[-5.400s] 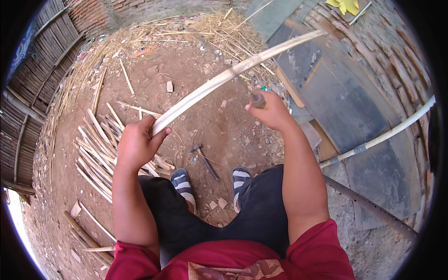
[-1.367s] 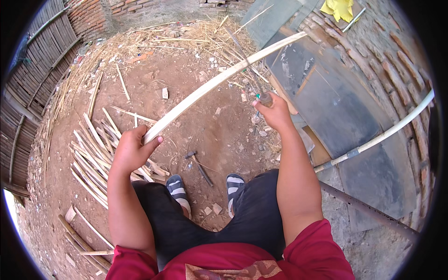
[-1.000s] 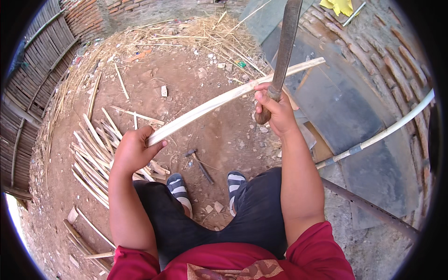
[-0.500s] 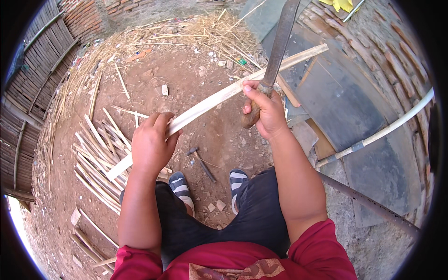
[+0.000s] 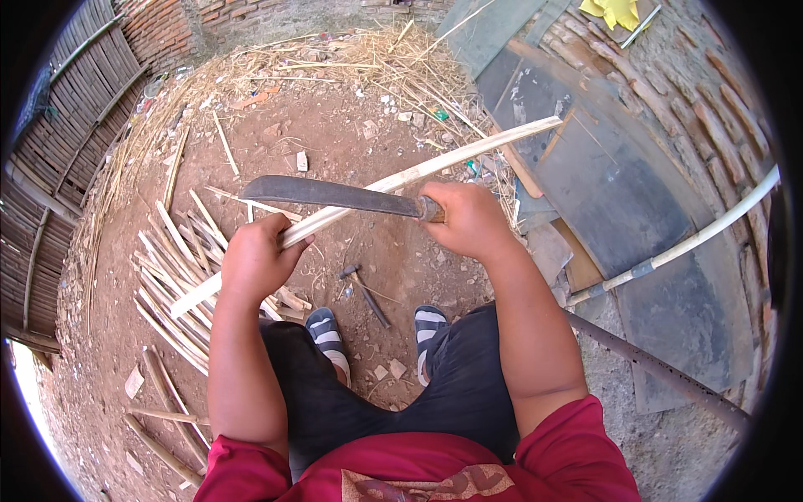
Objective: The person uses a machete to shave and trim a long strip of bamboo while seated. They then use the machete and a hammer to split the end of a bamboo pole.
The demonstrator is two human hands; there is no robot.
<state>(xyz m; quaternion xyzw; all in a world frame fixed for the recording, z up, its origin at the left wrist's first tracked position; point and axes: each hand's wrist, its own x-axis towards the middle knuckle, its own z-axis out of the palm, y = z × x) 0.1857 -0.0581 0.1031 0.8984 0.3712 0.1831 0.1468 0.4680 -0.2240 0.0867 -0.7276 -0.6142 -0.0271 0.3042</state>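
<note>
While a slat fence (image 5: 96, 92) takes up the far left, a pile of sticks (image 5: 171, 289) sits on the dirt inside it, loose ends fanned out, with a few round poles (image 5: 167, 393) near its lower end. Left hand (image 5: 258, 255) next: fingers closed round the pale wood strip (image 5: 468, 154), gripping it between its midpoint and lower end. Strip slants from over the pile in view, through that hand, up to the right; far end overlaps the dark boards. Knife (image 5: 322, 193) crosses in front of the strip, blade tip pointing left; can't tell if steel touches wood. Hammer (image 5: 372, 301) on the ground below, just up from the two striped sandals (image 5: 324, 330). Right hand (image 5: 473, 219) is wrapped round the knife's handle; most of its fingers are hidden from here, but the grip looks closed. Further right: dark boards (image 5: 619, 197), pale pipe (image 5: 694, 240) across them, rusty bar (image 5: 657, 366) lower down, brick wall (image 5: 669, 109) at the edge.
</note>
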